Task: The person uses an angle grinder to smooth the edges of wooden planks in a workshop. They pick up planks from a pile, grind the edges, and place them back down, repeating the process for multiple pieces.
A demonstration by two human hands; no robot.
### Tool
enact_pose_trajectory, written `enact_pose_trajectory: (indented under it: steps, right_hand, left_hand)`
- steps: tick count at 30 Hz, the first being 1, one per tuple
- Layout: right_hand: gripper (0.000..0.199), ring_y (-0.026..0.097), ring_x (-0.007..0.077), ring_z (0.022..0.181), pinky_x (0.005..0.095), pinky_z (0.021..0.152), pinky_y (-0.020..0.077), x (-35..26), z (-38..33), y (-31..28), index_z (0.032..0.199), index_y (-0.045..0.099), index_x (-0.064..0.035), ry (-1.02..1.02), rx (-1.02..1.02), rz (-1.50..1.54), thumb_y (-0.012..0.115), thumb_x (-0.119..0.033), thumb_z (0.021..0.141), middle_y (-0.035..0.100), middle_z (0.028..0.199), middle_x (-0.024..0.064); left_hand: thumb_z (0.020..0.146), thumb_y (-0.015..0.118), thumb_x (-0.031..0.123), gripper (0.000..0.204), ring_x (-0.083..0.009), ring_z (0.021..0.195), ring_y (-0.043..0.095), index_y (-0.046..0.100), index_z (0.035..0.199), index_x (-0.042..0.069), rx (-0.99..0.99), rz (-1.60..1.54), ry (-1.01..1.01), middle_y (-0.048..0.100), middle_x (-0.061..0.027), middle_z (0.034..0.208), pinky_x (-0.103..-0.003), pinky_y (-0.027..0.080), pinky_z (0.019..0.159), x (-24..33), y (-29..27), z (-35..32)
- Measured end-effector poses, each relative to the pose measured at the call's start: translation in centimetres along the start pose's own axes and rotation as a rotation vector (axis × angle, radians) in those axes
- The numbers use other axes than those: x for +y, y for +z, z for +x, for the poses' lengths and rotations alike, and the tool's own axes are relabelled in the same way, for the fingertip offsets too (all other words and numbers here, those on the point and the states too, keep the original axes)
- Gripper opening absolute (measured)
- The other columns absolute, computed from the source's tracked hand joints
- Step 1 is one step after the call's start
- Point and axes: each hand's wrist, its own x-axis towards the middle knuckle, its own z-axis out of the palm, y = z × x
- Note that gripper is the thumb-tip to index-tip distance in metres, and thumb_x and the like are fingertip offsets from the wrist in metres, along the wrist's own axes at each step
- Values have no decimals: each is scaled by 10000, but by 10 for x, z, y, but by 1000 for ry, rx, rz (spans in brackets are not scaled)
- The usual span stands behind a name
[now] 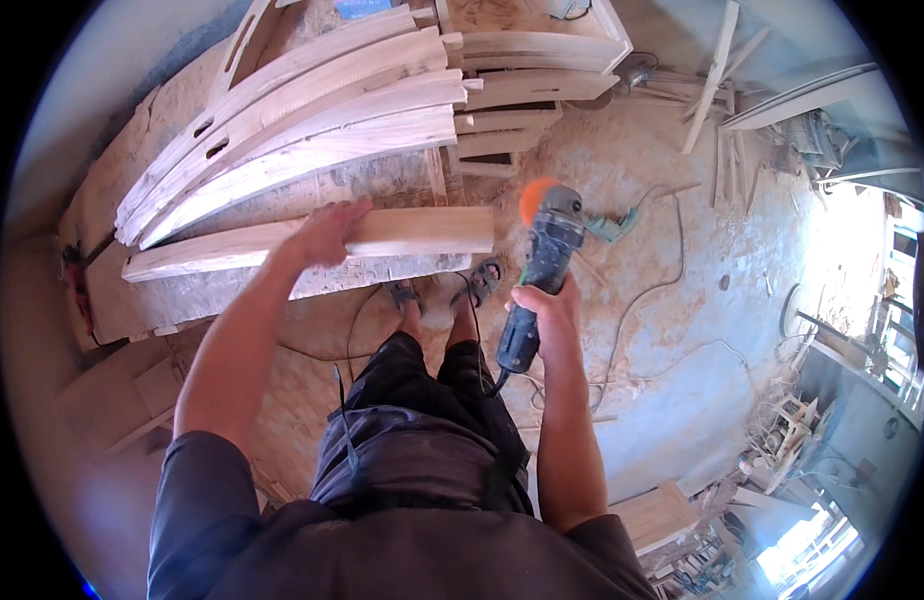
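Observation:
My right hand point(554, 312) is wrapped around the dark body of an angle grinder point(549, 250), held up to the right of the workbench. An orange disc point(535, 200) sits at the grinder's head, apart from the wood. My left hand point(332, 235) lies across a long, pale wooden piece point(432, 230), fingers toward its far edge and thumb at the near one. This piece rests along the near side of the bench point(322, 280), its right end jutting past my hand. Behind it lie several curved wooden pieces point(312, 130) side by side, some with cut slots.
More wooden parts point(542, 85) stand at the far right of the bench. A red tool point(79, 290) lies at its left end. On the dusty floor are a teal power tool point(614, 226) and loose cords point(679, 250). Wood scraps point(782, 430) pile up along the right wall.

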Motion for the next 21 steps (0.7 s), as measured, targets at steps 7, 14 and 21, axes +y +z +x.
enact_pose_trajectory:
  steps: [7,14,21]
  right_hand:
    - [405,624,227,581,365,538,553,29,-25,-88,1099,555,-35,-20,137,158,692,-76,720,595,748,70]
    - [298,649,274,646,420,596,578,68,-87,-144,1013,571,-23,67,295,343,678,-192,793,625,777,103]
    - [310,650,295,669,431,643,576,110,-124,-109,924,590,-12,101,479,530,652,-276,773,637,778,108]
  left_hand:
    - [744,675,44,846,-387,1237,522,429,1549,137,465,177,-17,580,-186,1273,-514,369,1124,21,52,-50]
    - [763,683,34,809,-354,1242,531,430,1530,91,492,317,-257,607,-168,1241,-484,349,1140,-62,42,-101]
    - [794,729,81,815,-349,1185,553,425,1548,141,363,273,-37,600,-153,1208,-475,415,1068,-150,14,-139]
